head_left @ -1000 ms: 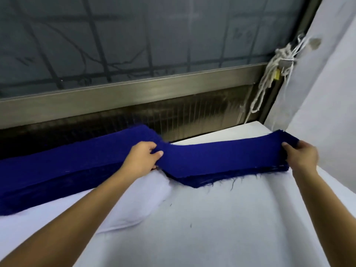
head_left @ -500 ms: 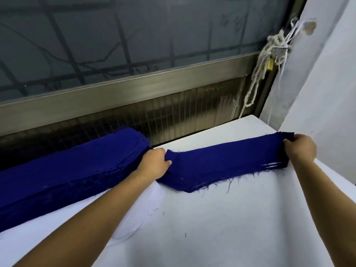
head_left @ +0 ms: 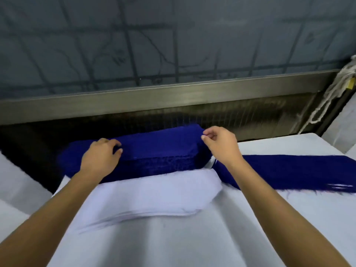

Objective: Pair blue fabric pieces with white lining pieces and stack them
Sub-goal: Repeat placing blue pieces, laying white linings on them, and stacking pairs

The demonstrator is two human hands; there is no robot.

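A thick stack of blue fabric pieces (head_left: 158, 151) lies along the far edge of the white table (head_left: 192, 237). My left hand (head_left: 101, 158) rests on the stack's left part, fingers curled onto the top layer. At the stack's right end, my right hand (head_left: 220, 144) pinches the top layer's corner between thumb and fingertips. A single blue piece (head_left: 285, 172) lies flat on the table to the right, with frayed threads at its near edge. Directly in front of the blue stack sits a stack of white lining pieces (head_left: 154, 193).
A metal window frame (head_left: 173, 95) and dark mesh run behind the table. White cord (head_left: 327, 97) hangs at the far right corner. There is a dark gap (head_left: 28, 151) off the table's left edge, beside another white surface (head_left: 15, 180).
Both hands let go of the single blue piece, which now lies on the table at the right. They moved left onto the blue stack, and the view swung left.
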